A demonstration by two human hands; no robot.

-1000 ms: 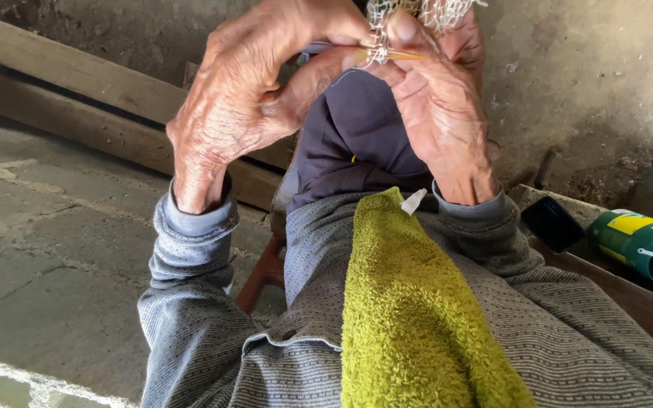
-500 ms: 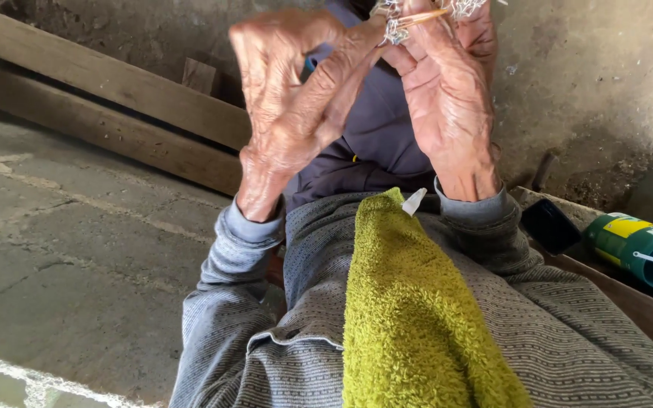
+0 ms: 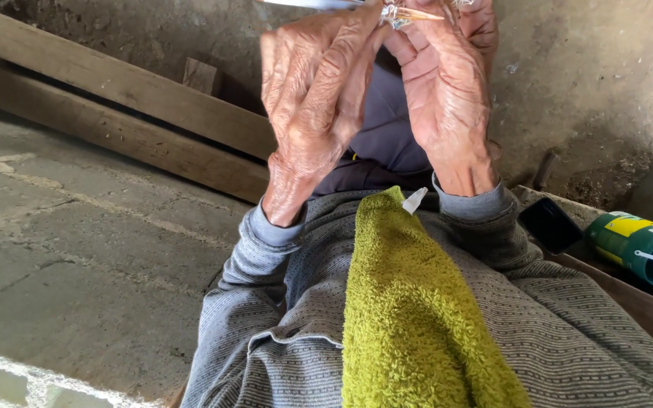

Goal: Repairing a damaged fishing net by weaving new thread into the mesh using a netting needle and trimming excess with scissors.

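Both hands pinch one small silvery beaded piece (image 3: 396,13) at the frame's top: right hand (image 3: 447,98) fingers (image 3: 417,45) from the right, left hand (image 3: 311,113) fingertips from the left. A thin orange strand (image 3: 423,13) runs crosswise, rightward. Green towel (image 3: 417,317) drapes below.

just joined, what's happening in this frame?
A person is working something small with both bare hands, raised close to the top edge of the head view. The left hand and right hand meet at a thin orange-tipped stick with a small glinting piece; most of it is cut off, so what it is cannot be told. An olive-green towel lies over the grey sweater. A dark phone and a green canister sit at the right.
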